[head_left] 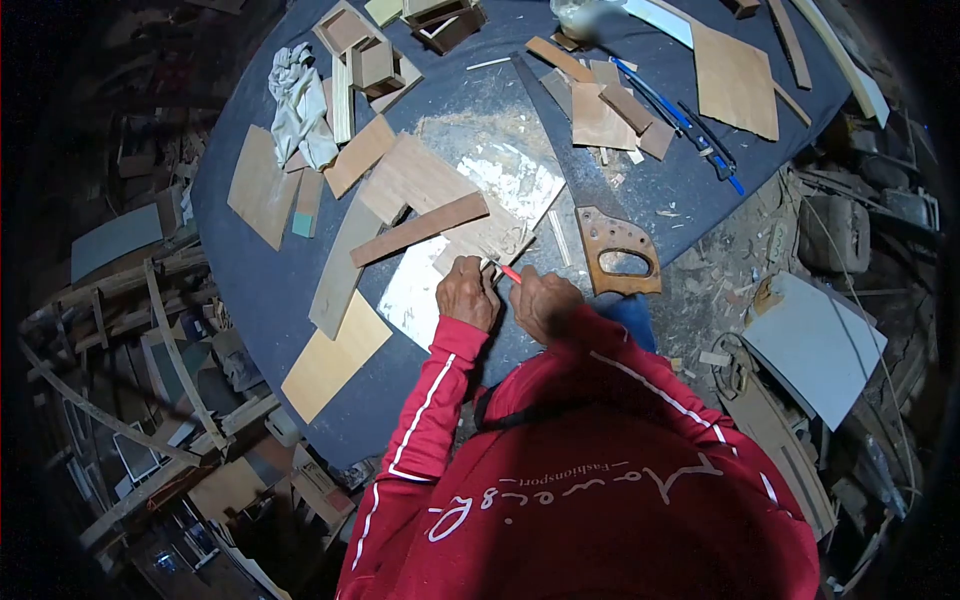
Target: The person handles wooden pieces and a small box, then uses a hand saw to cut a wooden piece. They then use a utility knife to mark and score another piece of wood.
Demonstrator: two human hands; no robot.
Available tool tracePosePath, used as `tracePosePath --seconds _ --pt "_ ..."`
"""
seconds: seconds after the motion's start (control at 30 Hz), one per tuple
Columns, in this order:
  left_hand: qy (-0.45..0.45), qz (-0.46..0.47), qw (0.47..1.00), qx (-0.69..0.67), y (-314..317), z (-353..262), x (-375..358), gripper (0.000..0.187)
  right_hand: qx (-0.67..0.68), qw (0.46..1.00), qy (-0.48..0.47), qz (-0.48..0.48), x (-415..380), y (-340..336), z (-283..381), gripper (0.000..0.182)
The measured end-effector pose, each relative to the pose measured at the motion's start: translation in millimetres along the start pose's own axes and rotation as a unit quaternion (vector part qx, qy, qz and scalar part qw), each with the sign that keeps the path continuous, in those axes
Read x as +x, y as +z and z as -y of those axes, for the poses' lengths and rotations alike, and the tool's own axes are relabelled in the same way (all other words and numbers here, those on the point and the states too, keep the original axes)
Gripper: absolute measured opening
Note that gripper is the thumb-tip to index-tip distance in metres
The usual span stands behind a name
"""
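Note:
My right hand (545, 303) is closed around a slim red tool (511, 273) whose narrow tip points toward my left hand; its exact kind is too small to tell. Beside it, my left hand (465, 293) has its fingers curled over the edge of a thin wooden piece (445, 258). Both hands nearly meet at the front of a white-smeared board (405, 290). Just beyond them a brown wooden strip (420, 229) lies slantwise over a wide plywood panel (415, 172). What sits under my left fingertips is partly hidden.
A handsaw (618, 255) lies right of my hands, its blade pointing away. Farther right are wood offcuts (600, 118) and a blue bar clamp (680, 120). Small wooden boxes (375, 68) and a white cloth (298, 105) stand at the back left of the dark-covered table (240, 300).

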State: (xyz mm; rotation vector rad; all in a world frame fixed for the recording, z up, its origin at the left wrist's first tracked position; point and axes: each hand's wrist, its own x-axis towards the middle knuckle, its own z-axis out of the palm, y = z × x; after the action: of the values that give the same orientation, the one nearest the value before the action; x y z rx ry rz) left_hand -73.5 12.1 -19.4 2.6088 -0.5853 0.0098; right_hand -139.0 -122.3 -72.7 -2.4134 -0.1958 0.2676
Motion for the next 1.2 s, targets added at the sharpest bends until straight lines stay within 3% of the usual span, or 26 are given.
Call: tracePosePath --seconds 0.1,0.2,0.27,0.6,0.8,0.9,0.97,1.0,1.07,1.2 --pt "0.001 0.003 1.0 0.013 0 1 3 0.01 -0.015 0.999 -0.025 -0.039 -4 -21 7 0.026" --pt "0.0 -0.008 1.0 -0.001 2 0 -1 0.009 0.022 1.0 0.003 0.016 -4 -30 13 0.026" --pt "-0.003 -0.005 1.0 0.003 0 0 1 0.009 0.044 0.996 0.08 0.0 6 -30 18 0.025" --pt "0.005 -0.003 1.0 0.021 1 1 0 0.01 -0.017 0.998 0.038 0.049 7 -30 13 0.031" --pt "0.004 -0.005 1.0 0.018 4 1 -3 0.009 0.034 0.992 0.086 0.081 7 -22 9 0.032" --pt "0.005 -0.013 1.0 0.015 3 0 -1 0.008 0.07 0.987 0.14 0.044 11 -34 12 0.031" --pt "0.002 -0.017 1.0 0.015 2 -3 2 0.008 -0.083 0.99 -0.041 0.106 7 -43 12 0.031" --pt "-0.007 -0.015 1.0 0.015 2 -2 0 0.008 -0.082 0.99 -0.042 0.107 5 -40 15 0.031" --pt "0.012 -0.024 0.999 0.022 7 1 -1 0.011 0.039 0.991 0.128 -0.031 -4 -35 19 0.022" --pt "0.013 -0.02 0.999 0.035 6 5 -1 0.013 -0.008 0.996 0.089 -0.005 21 14 -7 0.024"
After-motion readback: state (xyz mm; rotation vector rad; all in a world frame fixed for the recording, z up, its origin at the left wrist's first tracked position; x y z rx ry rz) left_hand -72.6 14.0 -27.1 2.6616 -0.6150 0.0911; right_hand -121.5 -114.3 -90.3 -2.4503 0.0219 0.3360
